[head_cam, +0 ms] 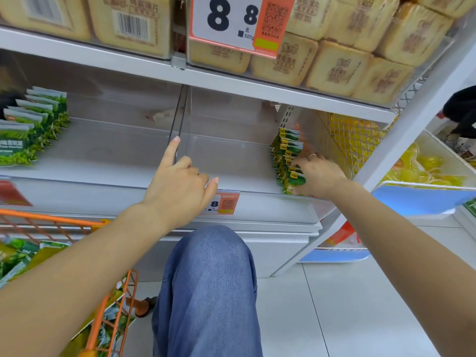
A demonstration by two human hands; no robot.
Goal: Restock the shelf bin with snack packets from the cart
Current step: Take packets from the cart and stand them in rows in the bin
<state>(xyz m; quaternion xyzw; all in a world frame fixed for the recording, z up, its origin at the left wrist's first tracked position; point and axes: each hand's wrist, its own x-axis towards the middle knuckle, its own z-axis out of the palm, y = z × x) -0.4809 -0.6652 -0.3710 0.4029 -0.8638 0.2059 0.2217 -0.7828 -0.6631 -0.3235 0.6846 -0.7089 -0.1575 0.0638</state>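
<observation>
A clear plastic shelf bin (231,155) sits on the middle shelf, mostly bare inside. A row of green and yellow snack packets (288,155) stands against its right wall. My right hand (316,176) wears a ring and grips the nearest packets of that row at the bin's front right corner. My left hand (180,181) hovers over the bin's front edge, forefinger pointing up at the clear divider (177,119), the other fingers loosely curled and holding nothing. The orange cart (110,292) at lower left holds more green packets (18,256).
Another row of green packets (33,124) stands in the left bin. Tan bread-like packs (334,70) fill the shelf above, behind a price sign (231,19). Yellow goods (422,166) lie in a bin to the right. My knee in blue jeans (208,279) is below the shelf. A person (461,109) crouches far right.
</observation>
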